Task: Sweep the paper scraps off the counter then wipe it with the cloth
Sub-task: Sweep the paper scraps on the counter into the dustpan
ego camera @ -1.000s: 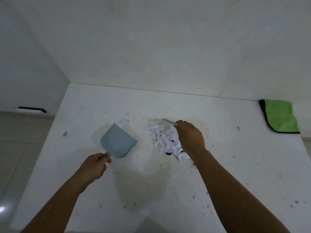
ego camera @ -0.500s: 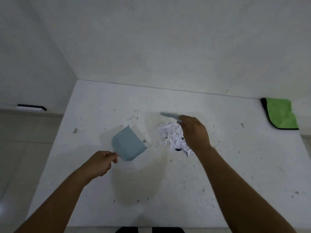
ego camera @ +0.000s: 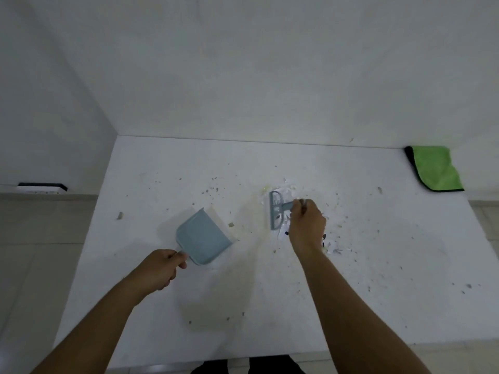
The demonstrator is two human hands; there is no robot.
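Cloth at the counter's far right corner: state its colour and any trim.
The cloth is bright green with a black edge trim, seen clearly in the head view.

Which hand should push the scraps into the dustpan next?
Right. The right hand holds the brush against the paper scraps, with the dustpan open toward them. The left hand is occupied gripping the dustpan's handle.

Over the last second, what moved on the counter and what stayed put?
The right hand turned the brush so its head stands broadside behind the paper scraps, facing the dustpan. The left hand keeps its grip on the dustpan handle. The green cloth lies untouched.
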